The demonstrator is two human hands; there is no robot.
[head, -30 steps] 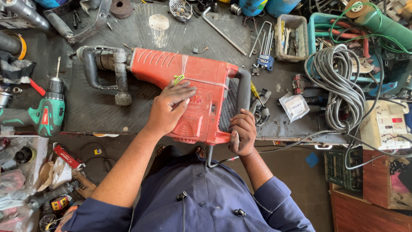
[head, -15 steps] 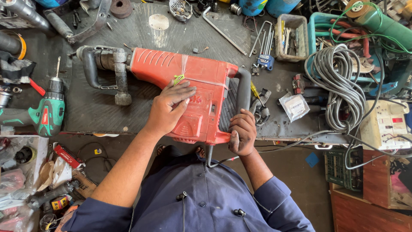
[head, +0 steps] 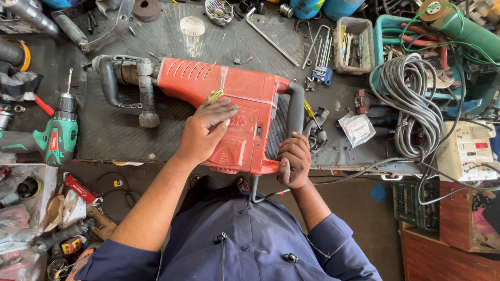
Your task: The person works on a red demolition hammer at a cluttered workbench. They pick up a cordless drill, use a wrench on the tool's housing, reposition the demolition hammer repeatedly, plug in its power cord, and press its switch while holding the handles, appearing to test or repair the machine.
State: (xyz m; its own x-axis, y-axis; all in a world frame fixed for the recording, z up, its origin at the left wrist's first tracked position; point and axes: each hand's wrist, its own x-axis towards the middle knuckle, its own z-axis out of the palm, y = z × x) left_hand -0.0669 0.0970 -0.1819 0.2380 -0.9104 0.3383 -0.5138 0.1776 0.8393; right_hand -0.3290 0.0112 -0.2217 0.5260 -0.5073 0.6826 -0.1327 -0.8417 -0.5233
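Observation:
A big red demolition hammer (head: pixel 219 88) lies on its side across the dark workbench mat (head: pixel 120 130), nose to the left with a black side handle (head: pixel 143 96). My left hand (head: pixel 205 130) rests flat on its red body beside a small green tie (head: pixel 216 96). My right hand (head: pixel 294 158) is wrapped around the lower end of the black rear handle (head: pixel 296 106), near where the grey cord (head: pixel 271 195) leaves the tool.
A green cordless drill (head: pixel 54 135) lies at the left. A coil of grey cable (head: pixel 414 101), a beige power strip (head: pixel 469 151), a small plastic bag (head: pixel 359 129), a parts tray (head: pixel 354 44) and loose tools crowd the right and back.

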